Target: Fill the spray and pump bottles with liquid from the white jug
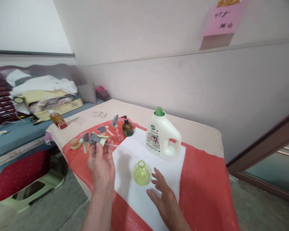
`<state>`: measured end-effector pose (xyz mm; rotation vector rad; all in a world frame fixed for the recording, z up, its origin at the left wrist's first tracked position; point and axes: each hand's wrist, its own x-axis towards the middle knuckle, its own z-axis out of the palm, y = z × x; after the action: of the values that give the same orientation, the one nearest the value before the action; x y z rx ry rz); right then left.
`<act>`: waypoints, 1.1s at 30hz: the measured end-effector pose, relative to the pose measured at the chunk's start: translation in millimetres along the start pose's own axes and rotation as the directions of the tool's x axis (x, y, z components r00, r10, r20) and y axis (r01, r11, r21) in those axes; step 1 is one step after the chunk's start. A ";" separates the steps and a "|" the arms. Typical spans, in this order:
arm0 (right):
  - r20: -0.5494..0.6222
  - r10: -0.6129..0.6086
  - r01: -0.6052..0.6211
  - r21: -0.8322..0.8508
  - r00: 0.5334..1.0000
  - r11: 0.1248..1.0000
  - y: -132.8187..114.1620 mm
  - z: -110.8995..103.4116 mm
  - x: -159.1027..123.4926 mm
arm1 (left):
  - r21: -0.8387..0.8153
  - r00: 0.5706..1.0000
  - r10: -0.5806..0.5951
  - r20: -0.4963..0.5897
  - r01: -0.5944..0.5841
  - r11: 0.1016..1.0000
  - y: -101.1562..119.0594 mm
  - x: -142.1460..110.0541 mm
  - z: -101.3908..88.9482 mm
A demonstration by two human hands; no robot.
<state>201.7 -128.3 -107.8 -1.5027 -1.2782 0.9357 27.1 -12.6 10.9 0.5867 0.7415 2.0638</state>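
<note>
My left hand [101,160] is closed around a grey and pale-green spray trigger head [95,138], held above the left part of the table. Its thin clear tube [120,148] points right, over the white cloth. A round, ribbed yellow-green bottle [141,174] stands upright on the cloth with its neck uncovered. Just to the right of it is my right hand [162,192], fingers apart and holding nothing. Behind the bottle stands a large white detergent jug [162,136], with a green piece [159,111] in its mouth.
Left of the white cloth [125,166], on red plastic [202,183], are a clear pink spray bottle [117,132], a dark pump bottle [127,127], other spray heads [85,138] and an orange-brown lid [75,144]. An amber bottle [57,119] is at the table's left edge, above a red-topped stool [21,173].
</note>
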 end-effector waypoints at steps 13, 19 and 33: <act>-0.005 -0.057 0.057 -0.002 0.998 0.998 13.8 8.7 6.9 | 0.401 0.925 -0.190 0.330 0.044 0.915 -24.1 -41.3 -3.3; -0.033 -0.107 0.108 0.011 0.994 0.994 15.3 5.3 16.1 | 0.729 0.833 -0.420 0.360 0.030 0.684 -49.1 -68.7 -8.0; 0.021 -0.061 0.060 0.048 0.998 0.997 11.0 5.9 18.1 | 0.694 0.718 -0.330 0.612 -0.289 0.659 -63.1 -76.2 -25.9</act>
<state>202.3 -109.8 -119.8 -1.4132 -1.3012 0.9392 86.4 -54.2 -61.2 1.7255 1.1017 1.2001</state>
